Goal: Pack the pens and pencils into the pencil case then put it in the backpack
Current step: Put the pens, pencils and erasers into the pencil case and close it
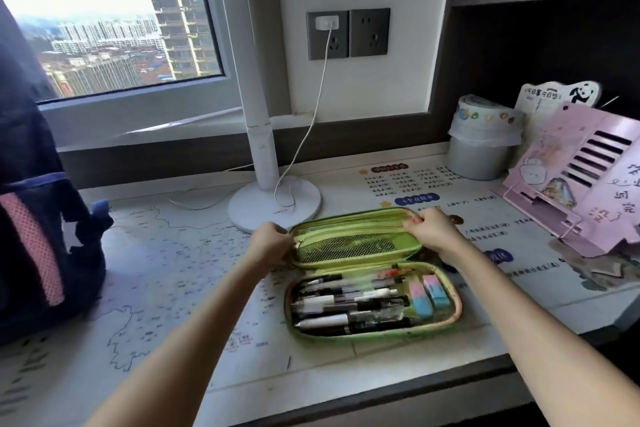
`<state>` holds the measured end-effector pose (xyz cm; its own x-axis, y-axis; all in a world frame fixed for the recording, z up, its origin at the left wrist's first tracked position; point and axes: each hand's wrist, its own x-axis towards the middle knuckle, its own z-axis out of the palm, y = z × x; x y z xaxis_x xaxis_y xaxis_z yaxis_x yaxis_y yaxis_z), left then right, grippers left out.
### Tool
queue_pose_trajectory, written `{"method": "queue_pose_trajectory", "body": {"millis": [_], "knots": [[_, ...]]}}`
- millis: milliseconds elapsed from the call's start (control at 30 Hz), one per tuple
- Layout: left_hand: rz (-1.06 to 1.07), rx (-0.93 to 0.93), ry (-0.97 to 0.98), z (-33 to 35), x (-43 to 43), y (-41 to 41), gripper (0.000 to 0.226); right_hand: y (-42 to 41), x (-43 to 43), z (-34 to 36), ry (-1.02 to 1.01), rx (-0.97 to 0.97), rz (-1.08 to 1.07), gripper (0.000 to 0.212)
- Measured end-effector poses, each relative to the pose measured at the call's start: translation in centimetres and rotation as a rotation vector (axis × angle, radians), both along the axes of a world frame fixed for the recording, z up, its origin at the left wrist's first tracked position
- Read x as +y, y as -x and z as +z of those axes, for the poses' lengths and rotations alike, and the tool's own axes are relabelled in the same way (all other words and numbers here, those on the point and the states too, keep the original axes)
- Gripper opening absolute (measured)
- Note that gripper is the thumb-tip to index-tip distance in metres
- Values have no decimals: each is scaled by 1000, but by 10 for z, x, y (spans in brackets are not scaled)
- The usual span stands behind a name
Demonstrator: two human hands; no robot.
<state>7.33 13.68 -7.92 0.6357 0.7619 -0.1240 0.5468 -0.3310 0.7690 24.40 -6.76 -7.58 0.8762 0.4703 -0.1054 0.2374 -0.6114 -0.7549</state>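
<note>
A green pencil case [446, 319] lies open on the desk in front of me. Its lower half holds several pens and pencils [349, 308] lying side by side, and two pink-and-blue erasers [429, 293] at the right end. The lid [356, 239] with a mesh pocket stands raised behind. My left hand [270, 241] grips the lid's left end and my right hand [431, 227] grips its upper right edge. A dark blue backpack [38, 218] with a pink mesh panel stands at the desk's left edge.
A white lamp base [273, 206] and pole stand just behind the case, with a cable to a wall socket [327, 35]. At the right are a small bin [481, 146] and a pink book stand [585, 180]. A printed map mat [166, 274] covers the desk.
</note>
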Motion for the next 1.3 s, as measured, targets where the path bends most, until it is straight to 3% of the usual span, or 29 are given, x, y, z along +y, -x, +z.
{"method": "queue_pose_trajectory", "body": {"millis": [67,167,267,467,533,633,800,967,1067,1200,1300], "knots": [[19,-52,61,1,14,7,22,6,10,0,-67,-6,-1,14],[47,-24,-15,3,38,25,26,18,38,2,-156,-41,5,13],[121,-114,-2,11,55,49,26,38,71,-1,-240,-16,29,14],[-72,-438,328,48,47,118,27,69,71,28,-442,66,314,16],[-176,-450,308,54,37,133,31,76,48,36,-353,-20,451,26],[-299,-284,160,52,17,143,34,88,12,35,-127,-176,597,44],[-543,52,-510,32,-5,154,54,108,-22,18,53,-367,792,68],[-508,-142,-781,-4,-11,164,47,115,-21,20,236,-623,810,63],[-504,-250,-810,-13,-13,167,40,126,1,28,304,-709,793,71],[-521,-242,-806,-15,-12,168,36,149,46,23,441,-712,941,101],[-462,-307,-369,3,-5,167,41,158,60,17,423,-774,934,102]]}}
